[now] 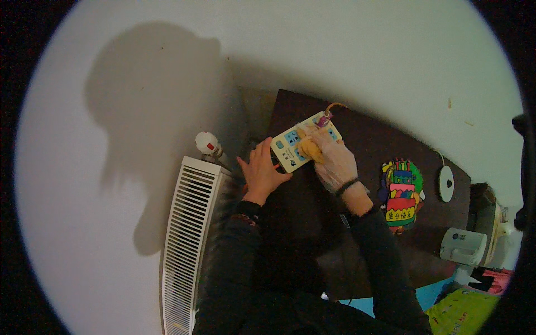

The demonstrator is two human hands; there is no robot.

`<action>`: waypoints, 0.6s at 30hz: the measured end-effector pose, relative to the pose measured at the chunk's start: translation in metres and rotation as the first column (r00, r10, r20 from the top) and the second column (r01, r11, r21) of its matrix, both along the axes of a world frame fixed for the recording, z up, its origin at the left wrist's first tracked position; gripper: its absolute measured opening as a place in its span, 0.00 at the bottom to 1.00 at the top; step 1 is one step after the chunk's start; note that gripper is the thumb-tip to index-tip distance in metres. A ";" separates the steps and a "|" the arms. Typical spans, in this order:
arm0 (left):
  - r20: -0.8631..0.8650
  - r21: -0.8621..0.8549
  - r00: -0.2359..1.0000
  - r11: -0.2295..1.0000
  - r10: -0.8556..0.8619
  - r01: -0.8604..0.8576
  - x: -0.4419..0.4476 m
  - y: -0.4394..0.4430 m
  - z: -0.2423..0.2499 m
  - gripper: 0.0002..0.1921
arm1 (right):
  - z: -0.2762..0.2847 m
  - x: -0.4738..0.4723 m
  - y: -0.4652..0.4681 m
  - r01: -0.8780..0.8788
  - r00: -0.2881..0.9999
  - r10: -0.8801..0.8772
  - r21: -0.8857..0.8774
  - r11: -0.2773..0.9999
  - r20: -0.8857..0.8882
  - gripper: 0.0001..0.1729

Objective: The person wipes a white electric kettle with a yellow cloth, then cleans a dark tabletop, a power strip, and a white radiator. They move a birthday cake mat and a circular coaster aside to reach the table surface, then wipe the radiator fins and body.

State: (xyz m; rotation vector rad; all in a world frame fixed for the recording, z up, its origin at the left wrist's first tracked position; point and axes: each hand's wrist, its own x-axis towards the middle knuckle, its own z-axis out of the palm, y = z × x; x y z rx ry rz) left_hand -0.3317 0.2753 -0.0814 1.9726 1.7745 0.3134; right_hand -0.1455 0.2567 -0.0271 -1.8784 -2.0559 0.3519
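Note:
A cream power strip (pixel 279 147) with blue sockets is in front of me, over the dark brown tabletop. My left hand (pixel 264 172) is bare and grips its near left end, fingers along the edge and thumb below. My right hand (pixel 337 161) wears a thin clear plastic glove with a dark band at the wrist. It holds a yellow cloth (pixel 310 148) pressed on the socket face, hiding some of the sockets. At the strip's far end sits a purplish plug (pixel 324 120) with an orange-brown cord (pixel 335 104) running back.
A white slatted radiator (pixel 188 217) with a round valve knob (pixel 207 143) stands left of the table (pixel 364 121). To the right lie a colourful birthday-cake cutout (pixel 402 197), a white round disc (pixel 446 183) with a cord and a pale handled appliance (pixel 462 247). A green printed bag (pixel 460 312) is lower right.

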 end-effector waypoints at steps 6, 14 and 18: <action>0.026 -0.025 1.000 1.000 0.001 0.000 0.000 0.002 -0.003 0.58 | 0.002 0.038 -0.031 0.079 0.996 -0.082 -0.082 0.994 -0.036 0.23; 0.059 0.031 0.998 0.999 0.007 -0.009 0.015 -0.025 -0.001 0.59 | 0.013 0.078 -0.033 0.243 0.883 -0.251 -0.069 0.967 -0.397 0.18; 0.065 0.062 0.997 0.997 0.041 -0.045 0.028 -0.045 -0.002 0.60 | 0.038 0.064 -0.003 0.122 0.705 -0.036 0.071 0.990 -0.709 0.21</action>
